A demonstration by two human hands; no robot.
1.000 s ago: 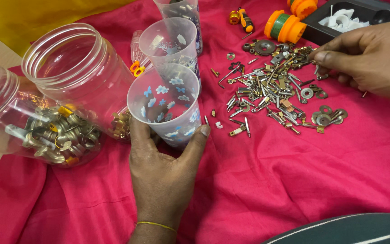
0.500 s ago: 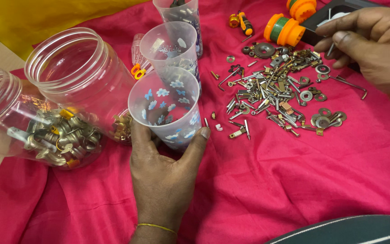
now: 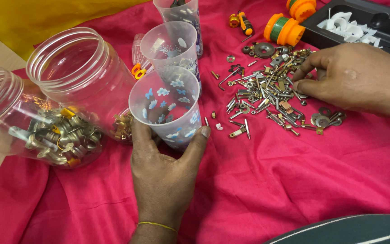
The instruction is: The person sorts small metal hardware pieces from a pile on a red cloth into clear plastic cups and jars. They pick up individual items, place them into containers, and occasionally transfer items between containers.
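A: From the head camera, what does the left hand [image 3: 161, 174] hold?

B: It cups the base of a clear plastic cup with blue flowers [image 3: 168, 106], thumb on one side and fingers wrapped round the other. The cup stands on the red cloth [image 3: 294, 180], near the cloth's middle, with a second clear cup [image 3: 170, 45] touching it behind.

A: And the right hand [image 3: 353, 79]?

B: It rests over the right side of a heap of screws, washers and small metal parts [image 3: 271, 95] toward the cloth's far right. Its fingers are bent and drawn narrow, tips down among the pieces; whether they pinch one cannot be told.

A: What lies at the left?

B: Two clear jars on their sides at the cloth's left edge; the nearer jar [image 3: 37, 122] holds metal clips. An orange fitting [image 3: 284, 29] and a black tray [image 3: 362, 22] sit at the far right corner.
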